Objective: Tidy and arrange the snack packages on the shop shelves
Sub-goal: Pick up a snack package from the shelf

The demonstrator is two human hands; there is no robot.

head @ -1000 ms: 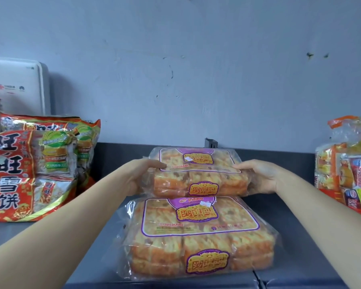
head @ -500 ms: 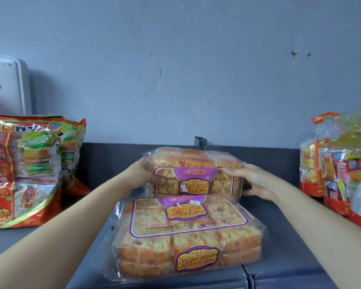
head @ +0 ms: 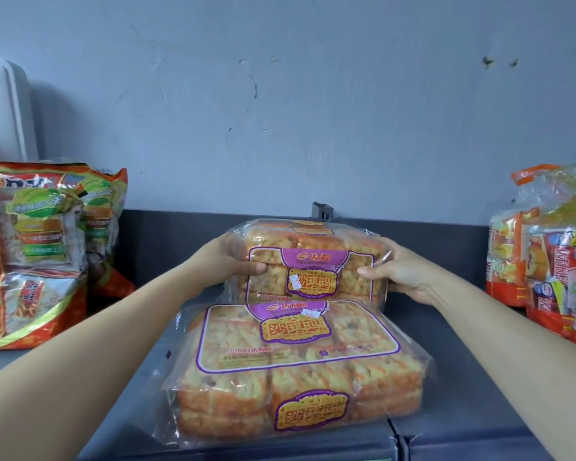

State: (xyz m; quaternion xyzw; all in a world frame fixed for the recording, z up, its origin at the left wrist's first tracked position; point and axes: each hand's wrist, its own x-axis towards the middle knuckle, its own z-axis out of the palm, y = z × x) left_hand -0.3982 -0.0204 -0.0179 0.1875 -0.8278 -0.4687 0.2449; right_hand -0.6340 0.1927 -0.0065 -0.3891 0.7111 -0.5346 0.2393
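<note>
The left hand (head: pixel 228 261) pinches the left end of the rear snack package (head: pixel 313 261). Its thumb curls across the clear front face, and the other fingers pass round behind the wrapper, out of sight. The right hand (head: pixel 404 272) does the same at the right end, with its thumb pressed on the front beside the purple label and its remaining fingers wrapped behind. I cannot tell how far those hidden fingers are spread.

Between the two hands the package stands on its long edge, with the label facing the camera and the top leaning slightly back. Its lower edge seems to rest on the shelf, though the package in front covers that line.

The front snack package (head: pixel 296 361), of the same kind, lies flat on the dark grey shelf (head: pixel 473 354) near its front lip, and its back edge meets the held package. Bare forearms reach in past it on either side.

To the left, well apart from the hands, red rice-cracker bags (head: pixel 30 261) stand upright. To the right sit mixed snack bags (head: pixel 542 261) in clear wrap.

A small grey bracket (head: pixel 321 211) shows above the held package, against the pale wall (head: pixel 280 111). A white box (head: pixel 0 108) is at the far left.
</note>
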